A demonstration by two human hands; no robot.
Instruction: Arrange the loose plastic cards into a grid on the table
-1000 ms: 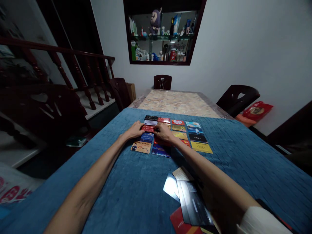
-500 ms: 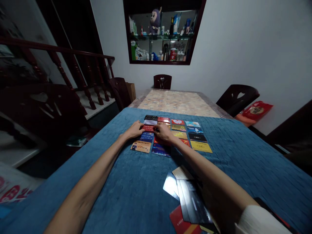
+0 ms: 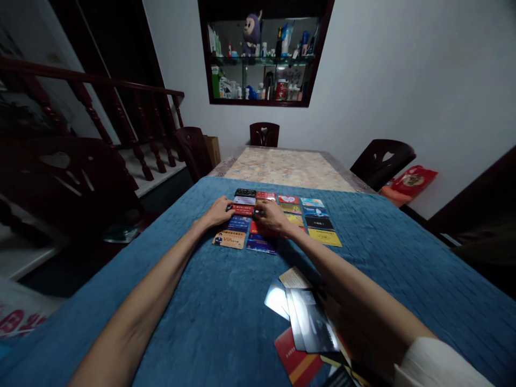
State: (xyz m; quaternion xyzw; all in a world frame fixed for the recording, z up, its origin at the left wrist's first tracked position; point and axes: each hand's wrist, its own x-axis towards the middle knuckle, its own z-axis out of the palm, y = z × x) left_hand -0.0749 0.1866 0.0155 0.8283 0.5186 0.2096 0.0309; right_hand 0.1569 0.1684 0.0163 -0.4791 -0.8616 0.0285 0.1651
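Cards lie in overlapping columns on the blue cloth (image 3: 193, 322). My left hand (image 3: 218, 212) is at the left column, its thumb and fingertips closed at the left end of a red card (image 3: 242, 210). My right hand (image 3: 272, 216) bends over the second column, with fingers curled around a dark card (image 3: 258, 213) that is mostly hidden. Above the red card are a pale card (image 3: 244, 200) and a black card (image 3: 245, 192). Blue cards (image 3: 237, 223) and an orange VIP card (image 3: 229, 239) lie below it. A dark blue card (image 3: 262, 244) ends the second column.
Two more columns, with a heart card (image 3: 288, 199) and a yellow card (image 3: 325, 237), lie to the right. Loose grey cards (image 3: 312, 322) and a red card with an orange stripe (image 3: 297, 357) are piled under my right forearm. Chairs (image 3: 382, 161) stand around the table.
The view has shifted slightly, so everything sits a little further left. Both hands stay at the same cards, with only small finger movement.
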